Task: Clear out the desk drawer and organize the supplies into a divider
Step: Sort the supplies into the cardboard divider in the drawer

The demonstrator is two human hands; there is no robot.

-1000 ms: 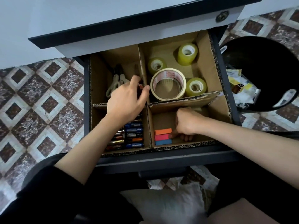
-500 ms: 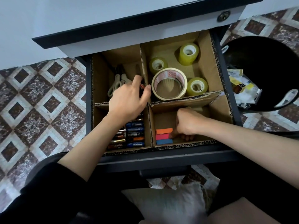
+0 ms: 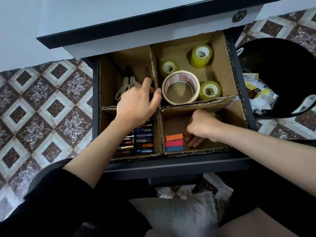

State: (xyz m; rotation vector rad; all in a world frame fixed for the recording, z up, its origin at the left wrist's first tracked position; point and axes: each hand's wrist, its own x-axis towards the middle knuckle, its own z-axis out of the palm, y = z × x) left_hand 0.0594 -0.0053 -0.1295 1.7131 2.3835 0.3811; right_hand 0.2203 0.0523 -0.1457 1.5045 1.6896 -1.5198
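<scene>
A cardboard divider [image 3: 228, 100] with four compartments fills the open drawer [image 3: 177, 165]. The back-right compartment holds a large tape roll [image 3: 180, 101] and three small yellowish rolls [image 3: 201, 56]. White-handled scissors [image 3: 124, 87] lie in the back-left one. Batteries [image 3: 142, 141] fill the front-left one. Orange, pink and blue sticky notes [image 3: 174, 142] lie in the front-right one. My left hand [image 3: 136, 106] reaches into the back-left compartment, its thumb and forefinger pinched on a small orange-ended item [image 3: 151, 90] against the middle wall. My right hand [image 3: 200, 127] rests beside the sticky notes, fingers curled under.
A black waste bin [image 3: 280, 65] with paper scraps stands to the right of the drawer. The white desk top [image 3: 102, 19] overhangs the drawer's back. Patterned floor tiles [image 3: 42, 103] spread out on the left. A pale cushion [image 3: 172, 216] lies below the drawer.
Both hands stay almost where they were. The view has shifted slightly.
</scene>
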